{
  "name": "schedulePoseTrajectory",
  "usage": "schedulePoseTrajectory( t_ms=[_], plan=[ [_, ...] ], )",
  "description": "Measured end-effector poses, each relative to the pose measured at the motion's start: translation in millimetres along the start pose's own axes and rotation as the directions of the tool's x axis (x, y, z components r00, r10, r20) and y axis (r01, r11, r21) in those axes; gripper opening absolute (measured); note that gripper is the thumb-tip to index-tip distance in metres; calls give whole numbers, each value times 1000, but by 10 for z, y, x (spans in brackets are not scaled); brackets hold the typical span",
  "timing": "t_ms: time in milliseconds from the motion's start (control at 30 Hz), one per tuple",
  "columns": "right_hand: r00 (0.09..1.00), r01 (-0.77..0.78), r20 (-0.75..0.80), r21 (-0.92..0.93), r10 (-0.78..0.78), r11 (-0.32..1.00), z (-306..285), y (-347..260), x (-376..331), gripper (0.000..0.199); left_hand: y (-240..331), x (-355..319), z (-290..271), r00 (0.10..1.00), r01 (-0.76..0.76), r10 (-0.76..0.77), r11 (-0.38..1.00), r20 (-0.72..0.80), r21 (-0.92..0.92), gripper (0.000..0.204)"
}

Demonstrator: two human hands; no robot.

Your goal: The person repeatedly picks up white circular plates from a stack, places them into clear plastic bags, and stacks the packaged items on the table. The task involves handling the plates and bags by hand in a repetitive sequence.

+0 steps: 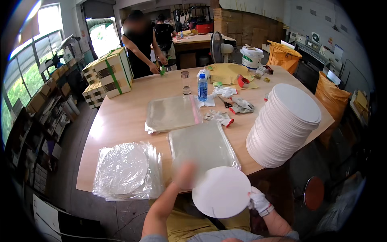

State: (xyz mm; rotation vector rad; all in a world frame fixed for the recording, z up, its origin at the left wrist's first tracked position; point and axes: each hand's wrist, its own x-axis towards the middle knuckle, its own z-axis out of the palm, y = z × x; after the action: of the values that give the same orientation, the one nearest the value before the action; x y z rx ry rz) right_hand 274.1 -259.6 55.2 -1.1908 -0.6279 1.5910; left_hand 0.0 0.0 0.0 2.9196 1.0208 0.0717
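My right hand, in a white glove, grips the right edge of a white round disc held flat near the table's front edge. My bare left hand is blurred; it is on a clear plastic bag at the disc's left rim, and I cannot tell if it grips the bag. A tall leaning stack of white discs stands on the right of the wooden table. At the front left lies a pile of discs sealed in clear bags.
A second stack of clear bags lies mid-table, with a water bottle, scissors, gloves and tape behind. Strapped cardboard boxes sit far left, where another person works. A stool stands lower right.
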Motion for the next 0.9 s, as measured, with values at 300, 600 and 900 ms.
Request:
schedulePoseTrajectory(
  t_ms=[300, 600, 900],
  plan=[
    [948, 89, -318, 349, 29, 933, 609, 153, 474, 18, -285, -366, 565, 761, 398, -493, 868, -422, -298, 31],
    [938, 161, -344, 536, 40, 829, 836, 199, 529, 20, 972, 72, 720, 692, -446, -685, -654, 229, -611, 33],
    [933, 156, -359, 486, 33, 860, 827, 111, 508, 24, 1152, 420, 1011, 738, -391, -674, -465, 30, -794, 23]
  ],
)
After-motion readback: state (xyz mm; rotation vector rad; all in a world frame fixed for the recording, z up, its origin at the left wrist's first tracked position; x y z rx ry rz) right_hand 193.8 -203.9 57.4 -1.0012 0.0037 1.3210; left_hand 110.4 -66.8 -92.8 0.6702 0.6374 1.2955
